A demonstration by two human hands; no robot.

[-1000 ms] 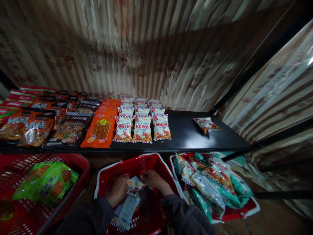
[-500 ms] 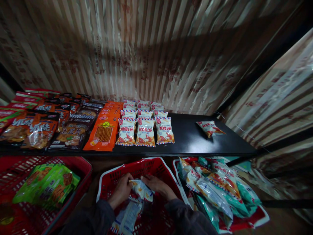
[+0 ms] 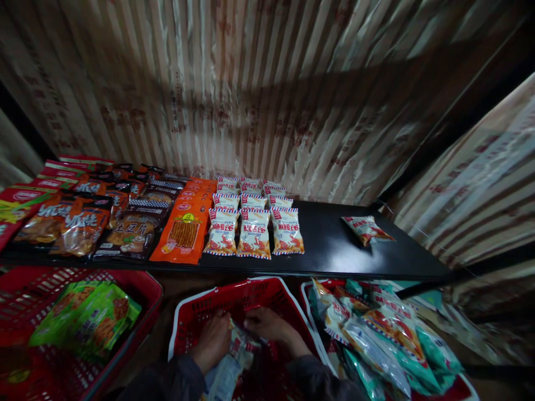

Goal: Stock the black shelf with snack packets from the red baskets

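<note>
Head view, left hand: at the bottom centre of the frame, the left hand point(image 3: 215, 337) pinches the left edge of a blurred small packet point(image 3: 243, 342).
Right hand: just right of it, the right hand point(image 3: 271, 328) has its fingertips near the packet's top; I cannot tell whether they grip.
Just changed: half a second ago the packet slanted across between both hands; now its length points down the frame, close to the left hand. I judge it is being turned, not yet released.
Middle basket: a red basket point(image 3: 271, 292) surrounds both hands; a pale packet point(image 3: 223, 379) lies lower.
Side baskets: green packets point(image 3: 102, 323) lower left, teal and white packets point(image 3: 388, 323) lower right.
Shelf: the black shelf point(image 3: 321, 245) bears rows of white packets point(image 3: 254, 234) mid-frame, orange packets point(image 3: 179, 234) to their left, and one lone packet point(image 3: 365, 228) right of centre.
Backdrop: striped sheeting point(image 3: 234, 83) fills the top.
</note>
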